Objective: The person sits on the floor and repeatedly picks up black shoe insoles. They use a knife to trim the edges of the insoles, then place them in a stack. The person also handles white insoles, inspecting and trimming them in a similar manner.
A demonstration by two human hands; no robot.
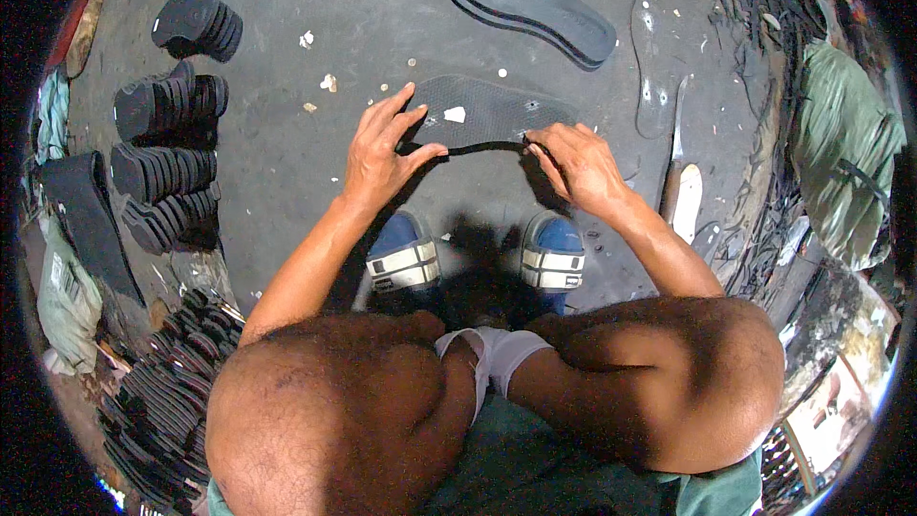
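A dark grey, textured shoe sole (497,105) with a white patch is just in front of my feet, its near edge lifted into a curve. My left hand (382,148) holds its left end, fingers over the far side and thumb at the near edge. With bent fingers, my right hand (581,164) pinches the near edge toward the right end. Farther off lies a thick pair of stacked black soles (535,14). To the right, a thin sole-shaped piece (652,67) rests flat, close to a knife (686,196) with a pale handle.
Stacks of black soles (167,172) stand along the left, beside a dark strip (91,215). Many more soles (167,411) pile up at the lower left. Dark scraps (764,86) and a green sack (845,153) line the right. My sandalled feet (401,253) are below the sole.
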